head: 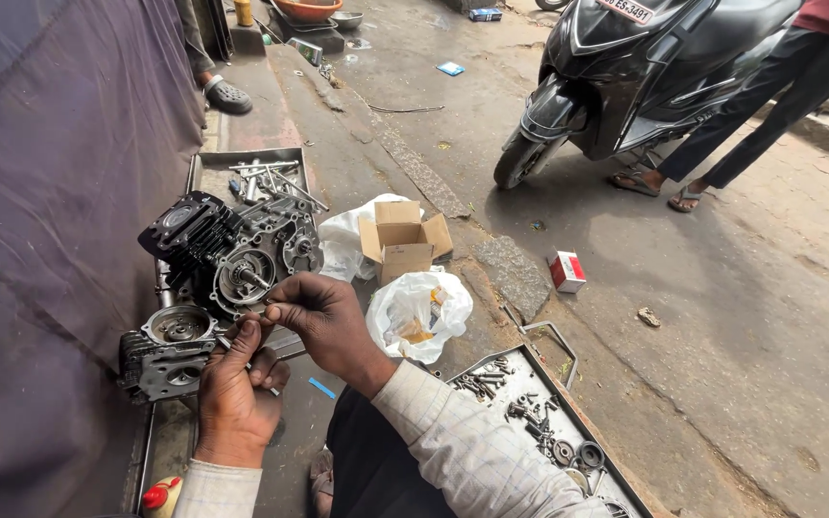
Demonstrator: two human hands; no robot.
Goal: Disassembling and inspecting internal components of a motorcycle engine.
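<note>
Left hand (234, 388) and right hand (323, 321) pinch small thin metal part (259, 317), just before dark finned engine block (232, 251); grey pavement, scooter (626, 77) beyond.

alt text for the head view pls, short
A person's left hand and right hand meet over a small part, too small to identify, pinched at the right hand's fingertips above a dismantled engine on the pavement. A metal tray of bolts and washers, an open cardboard box and a black scooter lie beyond.
</note>
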